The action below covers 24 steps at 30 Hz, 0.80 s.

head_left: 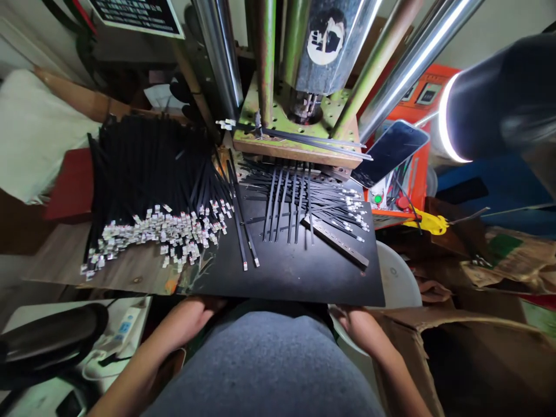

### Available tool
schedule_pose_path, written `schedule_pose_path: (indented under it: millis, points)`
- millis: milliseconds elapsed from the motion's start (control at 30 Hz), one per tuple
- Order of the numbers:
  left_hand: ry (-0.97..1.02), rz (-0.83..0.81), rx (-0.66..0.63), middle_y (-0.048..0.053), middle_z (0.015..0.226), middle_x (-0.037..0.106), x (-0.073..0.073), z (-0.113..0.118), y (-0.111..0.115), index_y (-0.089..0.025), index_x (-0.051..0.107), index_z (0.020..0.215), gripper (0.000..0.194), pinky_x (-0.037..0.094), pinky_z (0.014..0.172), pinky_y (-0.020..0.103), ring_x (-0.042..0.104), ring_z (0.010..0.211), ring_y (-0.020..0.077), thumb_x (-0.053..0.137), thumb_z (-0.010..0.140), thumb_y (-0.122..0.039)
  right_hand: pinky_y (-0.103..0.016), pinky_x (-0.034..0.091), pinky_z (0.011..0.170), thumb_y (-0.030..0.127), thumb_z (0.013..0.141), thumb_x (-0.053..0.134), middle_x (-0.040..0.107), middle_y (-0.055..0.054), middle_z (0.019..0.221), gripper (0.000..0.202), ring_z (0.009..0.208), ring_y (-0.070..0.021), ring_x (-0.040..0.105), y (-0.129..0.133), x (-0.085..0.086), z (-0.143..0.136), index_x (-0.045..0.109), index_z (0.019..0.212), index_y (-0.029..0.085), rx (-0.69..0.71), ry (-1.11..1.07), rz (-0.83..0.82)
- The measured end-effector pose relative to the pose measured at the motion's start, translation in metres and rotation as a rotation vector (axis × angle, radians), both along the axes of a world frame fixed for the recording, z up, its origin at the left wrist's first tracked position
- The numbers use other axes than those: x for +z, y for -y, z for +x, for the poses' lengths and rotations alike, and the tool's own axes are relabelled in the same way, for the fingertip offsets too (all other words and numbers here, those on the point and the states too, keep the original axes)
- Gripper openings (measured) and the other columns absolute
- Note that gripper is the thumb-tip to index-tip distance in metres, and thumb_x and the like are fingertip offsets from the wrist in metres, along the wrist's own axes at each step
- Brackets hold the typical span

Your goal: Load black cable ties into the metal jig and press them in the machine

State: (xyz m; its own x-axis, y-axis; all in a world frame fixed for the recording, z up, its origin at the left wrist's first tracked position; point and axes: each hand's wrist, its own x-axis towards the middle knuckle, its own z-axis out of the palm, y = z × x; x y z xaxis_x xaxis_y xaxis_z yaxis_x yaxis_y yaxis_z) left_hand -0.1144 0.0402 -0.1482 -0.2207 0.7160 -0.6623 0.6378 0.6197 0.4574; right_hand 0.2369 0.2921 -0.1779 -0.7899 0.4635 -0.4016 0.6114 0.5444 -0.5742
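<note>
My left hand is at the front edge of the black work board, its fingers hidden beneath it. On the other side of my body, my right hand meets the same edge, and its fingers are out of sight too. A large pile of black strips with white connector ends lies on the left. Two loose black strips rest beside it. Several strips lie side by side across a second bunch with white tips. A slotted metal bar sits diagonally near them.
A press with a green base plate and steel columns stands behind the board; a few strips lie on its plate. At right are a phone, a red tray, a bright lamp, a white bucket and a cardboard box.
</note>
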Motion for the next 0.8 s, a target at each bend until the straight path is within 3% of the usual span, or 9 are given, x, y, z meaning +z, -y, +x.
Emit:
schedule_pose_path:
  millis: [100, 167, 267, 367, 467, 600, 700, 800]
  points:
    - [0.140, 0.104, 0.029, 0.003, 0.099, 0.073, 0.040, 0.010, -0.019, -0.025, 0.070, 0.105, 0.037, 0.052, 0.083, 0.031, 0.068, 0.088, 0.0202, 0.042, 0.095, -0.049, -0.031, 0.057, 0.080, 0.029, 0.095, 0.053, 0.075, -0.005, 0.102, 0.025, 0.091, -0.0216, 0.071, 0.002, 0.040, -0.018, 0.071, 0.111, 0.026, 0.067, -0.177, -0.094]
    - [0.006, 0.245, 0.129, 0.003, 0.096, 0.070, 0.055, 0.018, -0.044, -0.024, 0.064, 0.114, 0.041, 0.052, 0.077, 0.031, 0.066, 0.081, 0.0187, 0.046, 0.094, -0.055, -0.031, 0.054, 0.085, 0.028, 0.097, 0.051, 0.073, -0.006, 0.102, 0.023, 0.093, -0.0194, 0.069, -0.011, 0.056, -0.040, 0.070, 0.109, 0.022, -0.033, -0.389, 0.096]
    - [-0.457, 0.407, 0.222, 0.011, 0.106, 0.065, 0.055, 0.027, -0.085, -0.017, 0.054, 0.122, 0.061, 0.051, 0.083, 0.038, 0.064, 0.093, 0.0264, 0.063, 0.083, -0.063, -0.041, 0.048, 0.088, 0.035, 0.093, 0.058, 0.068, -0.013, 0.103, 0.028, 0.097, -0.0269, 0.061, -0.040, 0.056, -0.076, 0.067, 0.111, 0.016, -0.200, -0.426, 0.614]
    - [-0.692, 0.451, 0.160, 0.018, 0.118, 0.060, 0.044, 0.024, -0.105, -0.013, 0.045, 0.132, 0.074, 0.049, 0.091, 0.043, 0.060, 0.107, 0.0330, 0.069, 0.080, -0.059, -0.043, 0.045, 0.084, 0.035, 0.093, 0.060, 0.065, -0.015, 0.102, 0.031, 0.095, -0.0292, 0.055, -0.061, 0.038, -0.092, 0.065, 0.114, 0.013, -0.198, -0.308, 0.808]
    - [-0.628, 0.430, 0.169, 0.012, 0.109, 0.063, 0.039, 0.010, -0.097, -0.016, 0.036, 0.141, 0.068, 0.049, 0.084, 0.038, 0.063, 0.094, 0.0272, 0.065, 0.087, -0.047, -0.038, 0.045, 0.083, 0.025, 0.096, 0.054, 0.064, -0.013, 0.098, 0.020, 0.091, -0.0247, 0.053, -0.059, 0.027, -0.084, 0.064, 0.109, 0.013, -0.090, -0.424, 0.725]
    - [-0.452, 0.380, 0.276, 0.002, 0.095, 0.064, 0.043, -0.009, -0.074, -0.024, 0.034, 0.143, 0.061, 0.047, 0.073, 0.031, 0.062, 0.080, 0.0198, 0.061, 0.090, -0.036, -0.034, 0.046, 0.079, 0.017, 0.094, 0.056, 0.063, -0.010, 0.096, 0.015, 0.088, -0.0217, 0.052, -0.034, 0.039, -0.083, 0.063, 0.106, 0.013, 0.098, -0.518, 0.522]
    - [-0.382, 0.365, 0.293, 0.001, 0.095, 0.064, 0.045, -0.015, -0.074, -0.024, 0.036, 0.142, 0.058, 0.046, 0.073, 0.030, 0.061, 0.079, 0.0179, 0.059, 0.089, -0.033, -0.033, 0.047, 0.077, 0.023, 0.093, 0.062, 0.063, -0.008, 0.092, 0.012, 0.086, -0.0209, 0.054, -0.016, 0.060, -0.123, 0.066, 0.101, 0.015, 0.273, -0.400, 0.369]
    - [-0.331, 0.363, 0.307, 0.000, 0.093, 0.064, 0.043, -0.016, -0.083, -0.022, 0.036, 0.142, 0.059, 0.046, 0.073, 0.029, 0.060, 0.075, 0.0160, 0.056, 0.087, -0.029, -0.035, 0.048, 0.080, 0.043, 0.090, 0.066, 0.063, -0.008, 0.090, 0.028, 0.088, -0.0229, 0.058, -0.004, 0.074, -0.187, 0.067, 0.096, 0.015, 0.374, -0.278, 0.383]
